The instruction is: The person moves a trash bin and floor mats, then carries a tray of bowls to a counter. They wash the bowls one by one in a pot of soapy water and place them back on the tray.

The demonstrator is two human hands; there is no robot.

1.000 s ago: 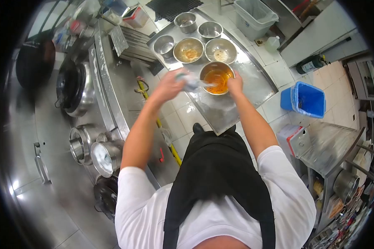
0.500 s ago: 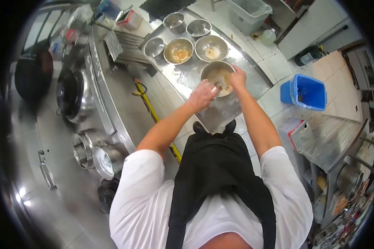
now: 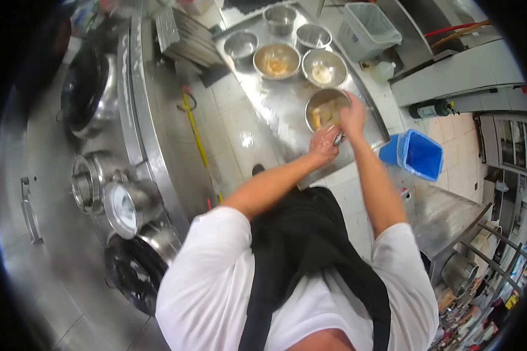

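A round metal bowl (image 3: pixel 310 108) with pale, yellowish-brown food inside is held over the near right part of the metal table (image 3: pixel 275 111). At its near rim is my left hand (image 3: pixel 324 144), wet-looking, with the fingers closed on the edge. My right hand (image 3: pixel 352 120) grips the right side, its blurred fingers partly over the inside. Just beyond stand a bowl with white contents (image 3: pixel 323 69) and a bowl with orange-yellow contents (image 3: pixel 276 61). Farther back are a small metal bowl (image 3: pixel 240 45), a deep metal pot (image 3: pixel 279 21) and another metal bowl (image 3: pixel 313 37).
A blue bin (image 3: pixel 422 155) with a liner stands right of the table, and a grey lined bin (image 3: pixel 366 32) is at the back. Along the left runs a steel counter (image 3: pixel 158 117) with several pots. A yellow hose (image 3: pixel 196 131) hangs beside it. Near right is another metal table (image 3: pixel 445 213).
My left hand has come out of the bowl to its near rim. My right hand's fingers now reach farther over the inside. The camera view has turned and shifted.
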